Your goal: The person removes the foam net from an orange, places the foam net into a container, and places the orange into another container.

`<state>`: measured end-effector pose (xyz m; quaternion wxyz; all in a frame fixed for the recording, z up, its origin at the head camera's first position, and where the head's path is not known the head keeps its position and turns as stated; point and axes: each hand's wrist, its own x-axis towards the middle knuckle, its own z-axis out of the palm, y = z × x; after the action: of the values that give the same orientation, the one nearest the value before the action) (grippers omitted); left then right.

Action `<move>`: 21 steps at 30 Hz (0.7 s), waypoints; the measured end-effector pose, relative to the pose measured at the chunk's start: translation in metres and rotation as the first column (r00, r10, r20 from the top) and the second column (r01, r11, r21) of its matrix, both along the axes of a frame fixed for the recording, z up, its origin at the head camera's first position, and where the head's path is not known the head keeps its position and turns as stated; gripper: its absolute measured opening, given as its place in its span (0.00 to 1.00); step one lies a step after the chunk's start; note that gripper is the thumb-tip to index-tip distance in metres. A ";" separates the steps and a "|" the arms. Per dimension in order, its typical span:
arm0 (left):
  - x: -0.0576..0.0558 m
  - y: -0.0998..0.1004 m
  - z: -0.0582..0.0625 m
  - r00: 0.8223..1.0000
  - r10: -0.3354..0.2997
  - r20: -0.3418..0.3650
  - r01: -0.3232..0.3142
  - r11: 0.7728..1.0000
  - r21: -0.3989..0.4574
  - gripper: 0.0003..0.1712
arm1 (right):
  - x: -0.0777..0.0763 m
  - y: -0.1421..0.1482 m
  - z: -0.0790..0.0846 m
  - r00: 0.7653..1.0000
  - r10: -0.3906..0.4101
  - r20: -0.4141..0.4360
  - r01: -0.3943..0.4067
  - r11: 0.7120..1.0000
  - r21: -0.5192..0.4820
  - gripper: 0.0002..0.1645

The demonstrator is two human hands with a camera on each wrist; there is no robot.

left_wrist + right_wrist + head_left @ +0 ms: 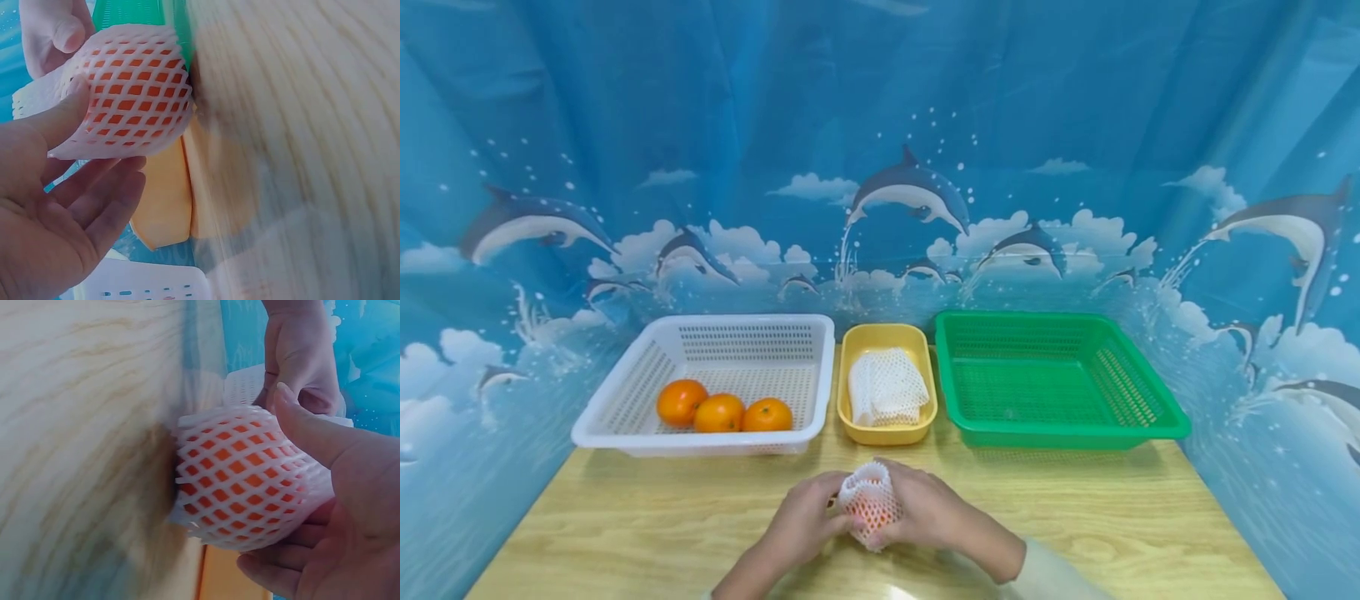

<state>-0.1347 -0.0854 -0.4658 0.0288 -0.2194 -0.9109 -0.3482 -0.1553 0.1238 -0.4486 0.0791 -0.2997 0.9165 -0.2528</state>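
Note:
An orange fruit in a white foam net (872, 504) is held low over the front of the table, between both hands. My left hand (808, 515) grips it from the left, with the thumb pressed on the net and the fingers beneath in the left wrist view. On the other side my right hand (928, 507) holds it too, thumb on top and fingers curled under. The net covers the fruit (237, 478), whose orange skin shows through the mesh. Beyond the hands, several white foam nets (887, 387) lie in a small yellow tray (887, 435).
At the back left stands a white basket (700, 442) with 3 oranges (720, 412) along its near side. A green basket (1060, 437) stands at the back right. Wood-grain tabletop (647, 508) extends in front, and a blue dolphin curtain (880, 108) hangs behind.

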 end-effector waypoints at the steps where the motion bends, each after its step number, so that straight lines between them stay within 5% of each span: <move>1: 0.000 0.000 0.000 1.000 0.002 -0.009 -0.002 1.000 -0.010 0.24 | 0.000 0.000 -0.001 1.000 -0.001 0.000 0.001 1.000 0.000 0.60; 10: -0.002 -0.001 -0.002 1.000 -0.001 0.004 0.001 1.000 0.009 0.14 | -0.001 0.003 -0.005 1.000 0.026 -0.008 -0.027 0.999 -0.033 0.49; 21: -0.001 0.004 -0.004 0.999 -0.008 0.042 0.007 1.000 0.023 0.30 | -0.003 0.011 0.000 0.999 0.047 -0.006 -0.047 0.997 -0.062 0.37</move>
<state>-0.1360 -0.0815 -0.4700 0.0106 -0.2150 -0.9065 -0.3632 -0.1583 0.1348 -0.4491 0.0736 -0.3240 0.9012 -0.2784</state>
